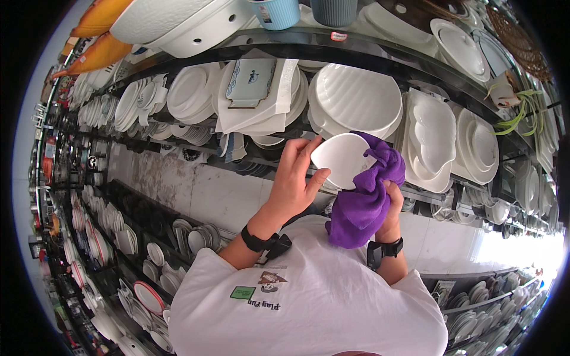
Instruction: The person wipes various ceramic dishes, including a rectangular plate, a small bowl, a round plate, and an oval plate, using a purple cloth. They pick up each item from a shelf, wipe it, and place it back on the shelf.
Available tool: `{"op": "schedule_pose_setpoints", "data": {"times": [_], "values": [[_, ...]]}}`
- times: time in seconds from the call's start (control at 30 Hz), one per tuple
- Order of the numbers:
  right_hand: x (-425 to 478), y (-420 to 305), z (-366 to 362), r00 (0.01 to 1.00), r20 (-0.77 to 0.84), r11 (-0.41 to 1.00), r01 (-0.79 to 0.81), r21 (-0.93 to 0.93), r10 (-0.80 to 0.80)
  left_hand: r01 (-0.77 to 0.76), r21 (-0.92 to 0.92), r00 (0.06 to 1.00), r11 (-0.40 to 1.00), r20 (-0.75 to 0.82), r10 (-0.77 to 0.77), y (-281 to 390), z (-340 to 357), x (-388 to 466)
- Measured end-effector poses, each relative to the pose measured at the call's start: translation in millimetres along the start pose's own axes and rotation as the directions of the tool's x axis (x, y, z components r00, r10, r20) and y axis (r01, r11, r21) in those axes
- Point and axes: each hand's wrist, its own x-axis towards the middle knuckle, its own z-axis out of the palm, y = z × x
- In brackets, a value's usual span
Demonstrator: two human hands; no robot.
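A white ceramic bowl (340, 160) with a pointed rim is held in front of my chest, tilted so that its inside faces up. My left hand (296, 171) grips its left edge, thumb on the near side and fingers on the far side. A purple cloth (367, 202) hangs bunched over the bowl's right side and covers that part of the rim. Through the cloth, my right hand (392, 202) holds the bowl's right side; most of its fingers are hidden by the fabric. Just beyond the bowl stands a large white ribbed dish (358, 100) on the shelf.
Stacked white plates (193, 93) and a blue-patterned rectangular dish (251, 82) fill the shelf ahead. Above its dark shelf edge (303, 44) stand a light blue ribbed cup (278, 13) and a large white pot (187, 26). A green plant (527, 111) juts out at right. More crockery racks stand behind me.
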Motion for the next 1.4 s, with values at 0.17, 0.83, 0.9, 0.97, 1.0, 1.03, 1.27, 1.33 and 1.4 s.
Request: {"op": "schedule_pose_setpoints", "data": {"times": [0.17,0.83,0.9,0.97,1.0,1.03,1.27,1.33,1.4], "values": [[8.1,-7.7,-17.3,0.991,0.094,0.973,0.117,-0.201,-0.099,0.172,0.013,0.984,0.985,0.049,-0.172,4.3,-4.4,-3.2],[65.4,30.1,44.7,0.989,0.088,0.968,0.135,-0.209,-0.119,0.657,-0.648,0.641,0.386,0.212,-0.738,-54.2,-72.6,-17.2],[69.8,32.9,45.3,0.991,0.067,0.972,0.13,-0.194,-0.119,0.619,-0.688,0.637,0.378,0.159,-0.754,-70.1,-85.5,-11.4],[66.0,34.8,57.3,0.99,0.019,0.979,0.138,-0.148,-0.136,0.58,-0.717,0.627,0.388,0.089,-0.774,-87.0,-94.9,-3.2],[63.4,35.2,63.0,0.99,-0.006,0.982,0.142,-0.126,-0.144,0.564,-0.723,0.628,0.399,0.062,-0.775,-94.2,-99.6,2.3],[62.3,35.5,64.5,0.99,-0.008,0.981,0.139,-0.135,-0.142,0.549,-0.728,0.629,0.411,0.036,-0.777,-101.9,-104.5,7.5],[51.7,41.1,68.3,0.975,-0.103,0.975,0.185,-0.12,-0.197,0.469,-0.781,0.651,0.412,-0.009,-0.759,-147.6,-125.4,38.5],[53.6,43.3,67.4,0.969,-0.118,0.973,0.205,-0.102,-0.216,0.477,-0.774,0.651,0.416,-0.007,-0.759,-155.6,-130.3,49.8],[55.0,44.8,66.7,0.963,-0.116,0.967,0.231,-0.104,-0.243,0.47,-0.78,0.655,0.414,-0.007,-0.756,-164.0,-132.4,59.5]]}}
